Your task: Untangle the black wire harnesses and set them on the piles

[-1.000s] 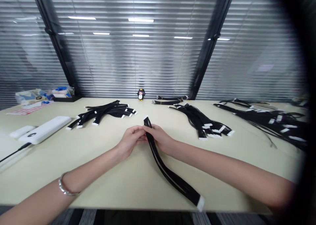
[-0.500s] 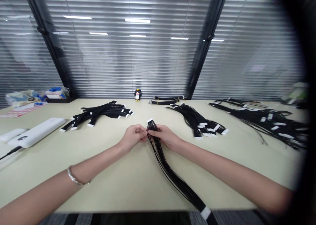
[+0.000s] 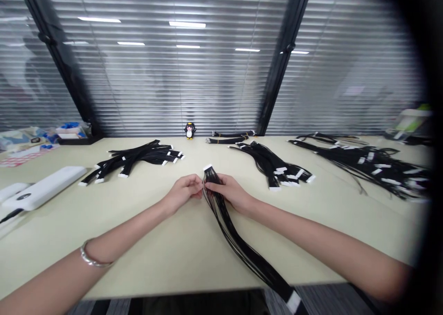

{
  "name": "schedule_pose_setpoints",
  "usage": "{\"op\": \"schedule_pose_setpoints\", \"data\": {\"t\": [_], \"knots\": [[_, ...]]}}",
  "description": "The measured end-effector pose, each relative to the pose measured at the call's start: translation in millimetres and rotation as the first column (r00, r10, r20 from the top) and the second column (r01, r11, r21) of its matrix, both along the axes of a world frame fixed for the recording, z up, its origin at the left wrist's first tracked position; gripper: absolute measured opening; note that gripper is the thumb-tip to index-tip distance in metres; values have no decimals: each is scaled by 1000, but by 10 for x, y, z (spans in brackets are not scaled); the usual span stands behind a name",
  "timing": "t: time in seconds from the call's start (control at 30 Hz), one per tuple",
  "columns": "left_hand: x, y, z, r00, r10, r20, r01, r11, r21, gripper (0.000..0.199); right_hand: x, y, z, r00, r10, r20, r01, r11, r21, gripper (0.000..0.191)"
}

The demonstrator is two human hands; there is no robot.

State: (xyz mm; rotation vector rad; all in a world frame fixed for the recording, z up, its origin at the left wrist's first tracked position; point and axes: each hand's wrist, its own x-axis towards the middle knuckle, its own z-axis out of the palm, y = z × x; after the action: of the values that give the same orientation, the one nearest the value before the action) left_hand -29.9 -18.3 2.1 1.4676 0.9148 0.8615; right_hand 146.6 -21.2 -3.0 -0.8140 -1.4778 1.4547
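Observation:
A wire harness (image 3: 238,239), a bundle of thin black wires with a white connector (image 3: 207,167) at its far end, runs from the middle of the table over the near edge. A white band (image 3: 293,301) wraps its lower part. My right hand (image 3: 230,193) grips the bundle just below the connector, thumb on top. At the bundle's left edge, my left hand (image 3: 185,193) is closed in a pinch beside the outer wires. What sits between its fingertips, if anything, is too small to make out. Some wires fan loosely on the left side.
Piles of black harnesses lie at left (image 3: 134,160), right of centre (image 3: 277,165) and far right (image 3: 374,167). Two tied bundles (image 3: 230,137) and a penguin figure (image 3: 189,130) are at the back. A white power bank (image 3: 44,188) with a cable lies left.
The view has shifted slightly, so everything sits a little further left. My left hand has moved slightly away from the bundle; my right hand keeps its grip on the harness.

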Motion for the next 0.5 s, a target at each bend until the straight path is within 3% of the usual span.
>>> {"op": "schedule_pose_setpoints", "data": {"t": [0.17, 0.37, 0.5], "knots": [[5, 0, 5, 1000, 19, 9, -19, 1000, -11, 19, 2, -24, 24, 1000, -6, -23, 6, 1000, -14, 24], [15, 41, 2, 992, -24, -126, 34, 996, 82, 20, 10, -37, 24, 1000, -11, 13, 11, 1000, 15, 25], [11, 44, -4, 999, 44, 10, -44, 999, 3, 21, 12, -23, 10, 1000, -30, -9, 30, 999, 13, 25]]}}
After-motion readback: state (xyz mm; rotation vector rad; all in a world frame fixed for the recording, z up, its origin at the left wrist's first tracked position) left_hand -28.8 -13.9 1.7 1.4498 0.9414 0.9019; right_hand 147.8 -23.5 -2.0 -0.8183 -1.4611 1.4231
